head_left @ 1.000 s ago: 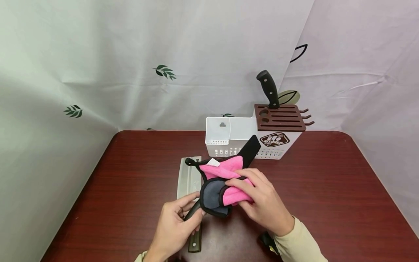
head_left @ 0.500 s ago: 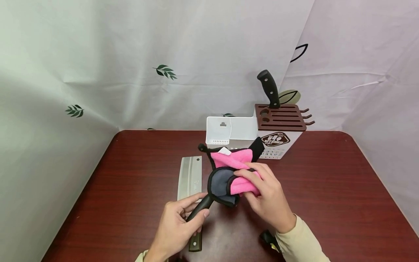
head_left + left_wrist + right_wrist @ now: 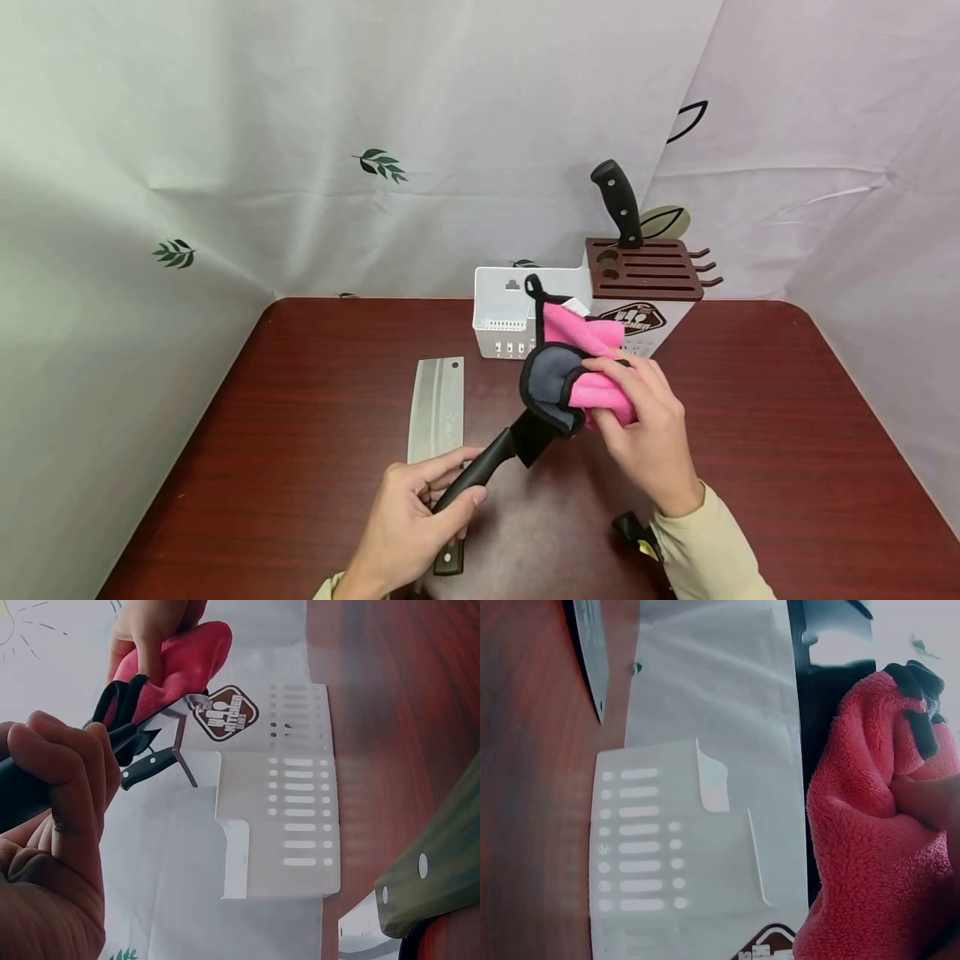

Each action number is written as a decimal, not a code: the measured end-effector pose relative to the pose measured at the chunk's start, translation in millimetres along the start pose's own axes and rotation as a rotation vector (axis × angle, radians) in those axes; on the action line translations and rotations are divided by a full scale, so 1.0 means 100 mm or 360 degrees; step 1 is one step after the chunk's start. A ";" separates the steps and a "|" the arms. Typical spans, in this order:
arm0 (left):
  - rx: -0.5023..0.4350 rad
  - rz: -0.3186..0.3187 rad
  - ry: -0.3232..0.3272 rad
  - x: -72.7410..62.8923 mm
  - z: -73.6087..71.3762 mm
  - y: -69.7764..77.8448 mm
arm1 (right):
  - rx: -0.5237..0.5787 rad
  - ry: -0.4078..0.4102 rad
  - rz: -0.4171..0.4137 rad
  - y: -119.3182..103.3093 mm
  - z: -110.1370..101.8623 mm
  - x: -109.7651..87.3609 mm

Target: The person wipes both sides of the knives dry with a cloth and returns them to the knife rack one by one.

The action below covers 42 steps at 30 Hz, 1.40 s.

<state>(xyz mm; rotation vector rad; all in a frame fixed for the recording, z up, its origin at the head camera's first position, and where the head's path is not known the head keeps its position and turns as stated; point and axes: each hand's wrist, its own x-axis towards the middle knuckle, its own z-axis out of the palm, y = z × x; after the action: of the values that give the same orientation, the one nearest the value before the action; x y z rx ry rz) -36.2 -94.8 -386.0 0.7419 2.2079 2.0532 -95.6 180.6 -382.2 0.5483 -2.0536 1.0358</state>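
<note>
My left hand [image 3: 401,521] grips a kitchen knife by its black handle [image 3: 480,471], which points up and to the right over the table. A dark part of the blade [image 3: 531,437] shows past the handle. Farther along, the blade runs into a pink and grey cloth with black trim [image 3: 581,329], hiding its tip in the head view. My right hand [image 3: 648,425] pinches that cloth around the blade. In the right wrist view the fluffy pink cloth [image 3: 870,862] bunches under the fingers. Beneath the left hand lies a cleaver [image 3: 437,408], blade pointing away.
Behind the hands stands a white knife holder [image 3: 502,337] with a brown slotted top [image 3: 652,271] and side hooks. One black-handled knife [image 3: 619,204] is upright in it. A black object with a yellow mark [image 3: 636,533] lies near the right sleeve. Patterned curtain surrounds the table.
The right hand and cloth have moved right and away from the left hand, along the blade. More of the dark blade now shows beside the handle. The left hand has barely shifted.
</note>
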 end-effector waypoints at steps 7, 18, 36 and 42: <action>-0.0004 0.0039 -0.0017 -0.02 0.00 0.00 | -0.0055 0.0075 0.0108 0.07 -0.07 0.01; -0.0099 0.0128 -0.0042 -0.01 -0.02 -0.02 | -0.0100 0.0143 0.0200 0.16 -0.11 0.02; -0.0139 0.0170 -0.0005 0.01 -0.04 0.02 | -0.0181 0.0037 0.0220 0.11 -0.13 0.00; -0.0132 0.0192 0.0007 0.02 -0.04 0.03 | -0.0181 -0.0011 0.0149 0.09 -0.13 0.00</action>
<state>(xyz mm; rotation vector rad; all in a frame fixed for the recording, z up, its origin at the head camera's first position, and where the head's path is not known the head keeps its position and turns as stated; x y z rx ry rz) -38.2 -97.4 -381.8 0.8842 2.1144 2.1874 -96.2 196.2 -381.4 0.4014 -2.1467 0.9649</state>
